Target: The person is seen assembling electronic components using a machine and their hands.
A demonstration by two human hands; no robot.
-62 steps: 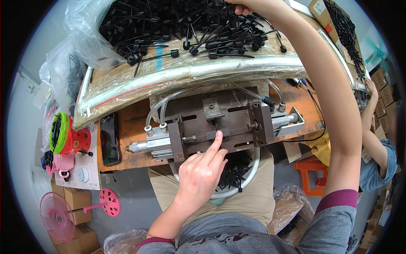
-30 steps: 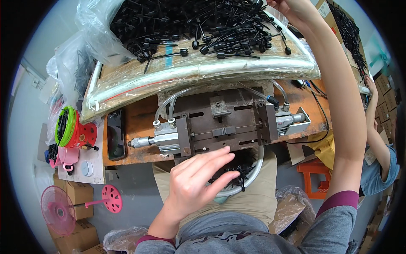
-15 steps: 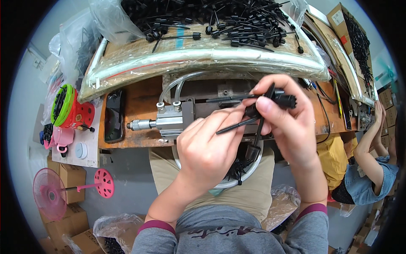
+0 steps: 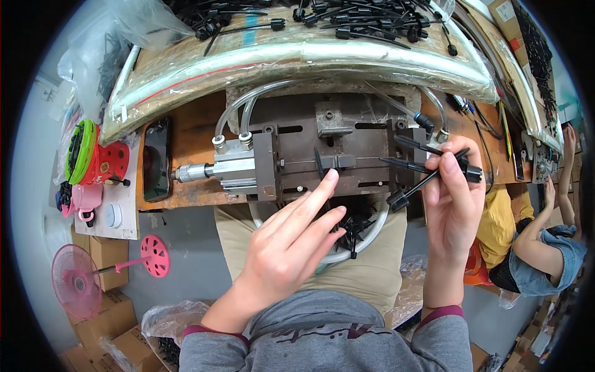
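Note:
My right hand (image 4: 455, 198) grips a small bundle of black plastic rod parts (image 4: 427, 167) at the right end of the metal pneumatic press jig (image 4: 297, 155). My left hand (image 4: 291, 242) is spread out, its index fingertip touching a small black piece (image 4: 328, 162) seated in the jig's middle slot. A white bowl (image 4: 365, 239) with several finished black parts sits in my lap under the jig. A large heap of the same black parts (image 4: 347, 18) lies on the plastic-covered board above the jig.
A black phone (image 4: 156, 158) lies left of the jig on the wooden bench (image 4: 192, 124). A green and red tape holder (image 4: 93, 155), a pink cup (image 4: 83, 198) and a pink fan (image 4: 77, 279) are at left. Another person (image 4: 539, 242) sits at right. Cardboard boxes (image 4: 118, 338) stand below.
My right hand came down from the heap with black parts and moved right. My left hand took one piece and now presses it into the jig's slot.

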